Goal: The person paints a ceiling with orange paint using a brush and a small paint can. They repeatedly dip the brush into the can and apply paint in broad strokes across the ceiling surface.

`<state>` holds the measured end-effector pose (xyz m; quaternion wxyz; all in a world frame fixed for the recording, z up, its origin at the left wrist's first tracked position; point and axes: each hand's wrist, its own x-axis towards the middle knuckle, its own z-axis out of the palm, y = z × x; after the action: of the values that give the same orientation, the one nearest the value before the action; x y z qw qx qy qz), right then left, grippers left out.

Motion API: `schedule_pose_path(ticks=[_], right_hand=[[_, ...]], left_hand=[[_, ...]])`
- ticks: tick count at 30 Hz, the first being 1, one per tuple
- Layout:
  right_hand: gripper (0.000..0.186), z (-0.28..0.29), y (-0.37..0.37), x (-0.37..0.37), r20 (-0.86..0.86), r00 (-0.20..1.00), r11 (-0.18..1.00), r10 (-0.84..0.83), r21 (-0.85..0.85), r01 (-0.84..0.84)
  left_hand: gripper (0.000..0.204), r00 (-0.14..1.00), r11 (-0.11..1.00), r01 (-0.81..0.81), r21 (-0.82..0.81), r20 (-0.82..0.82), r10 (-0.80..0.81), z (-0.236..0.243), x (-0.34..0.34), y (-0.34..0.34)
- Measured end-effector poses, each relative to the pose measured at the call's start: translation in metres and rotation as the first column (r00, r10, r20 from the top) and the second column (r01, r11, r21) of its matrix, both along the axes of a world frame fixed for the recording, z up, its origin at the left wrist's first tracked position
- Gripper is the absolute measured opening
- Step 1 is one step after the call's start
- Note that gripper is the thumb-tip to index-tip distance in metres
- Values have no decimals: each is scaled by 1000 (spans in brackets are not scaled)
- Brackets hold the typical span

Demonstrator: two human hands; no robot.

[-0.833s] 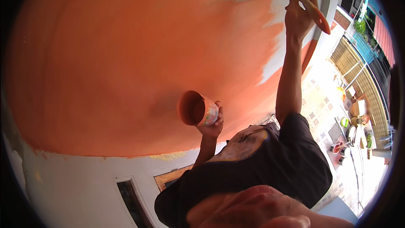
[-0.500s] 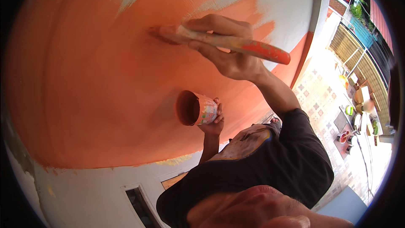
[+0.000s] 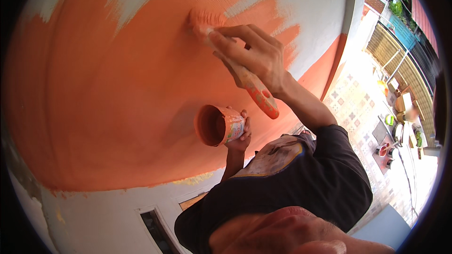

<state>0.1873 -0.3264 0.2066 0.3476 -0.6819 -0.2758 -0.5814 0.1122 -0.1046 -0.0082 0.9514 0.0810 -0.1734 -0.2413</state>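
My right hand (image 3: 256, 54) grips a wide paintbrush (image 3: 256, 91), its bristle end loaded with orange paint and touching the wall (image 3: 127, 80). The worn orange-and-bare handle points down toward me. Orange paint covers much of the wall, with ragged brush strokes along the border of its pale upper part. Below the brush, my left hand (image 3: 242, 136) holds a paint cup (image 3: 233, 124), its fingers wrapped round the outer side. The cup is tilted with its mouth facing left, and its inside is coated orange. What paint lies at its bottom is too dark to tell.
A wall corner edge (image 3: 351, 14) runs down at the right. Beyond it lies a patterned tile floor (image 3: 348, 94) with paint cans (image 3: 381, 150) and assorted household items. Lower left, a white wall section (image 3: 99, 211) holds a narrow dark opening (image 3: 157, 228).
The brush has swung: its bristles moved up and right along the wall, and its handle tip dropped down and left. The cup has turned slightly and stays in my left hand.
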Motion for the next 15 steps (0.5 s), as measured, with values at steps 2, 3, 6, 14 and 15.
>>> schedule_pose_path(ticks=[2,3,6,14,15], right_hand=[[34,-3,11,-3,87,973,976,216,8,-217],[33,-5,9,-4,86,944,947,320,-73,-314],[26,-3,-32,26,-9,965,940,260,229,-251],[24,-1,-107,49,112,979,846,-167,527,84],[22,-1,-93,44,179,939,895,-293,396,204]], left_hand=[[56,1000,1000,16,-9,-24,-16,-2,-1,-2],[56,999,1000,21,-12,-38,-22,-2,-3,-2],[56,998,997,68,-33,20,-67,0,-3,-5],[57,993,993,115,-39,17,-114,5,-3,-10],[57,993,992,120,-45,3,-120,5,-3,-10]])
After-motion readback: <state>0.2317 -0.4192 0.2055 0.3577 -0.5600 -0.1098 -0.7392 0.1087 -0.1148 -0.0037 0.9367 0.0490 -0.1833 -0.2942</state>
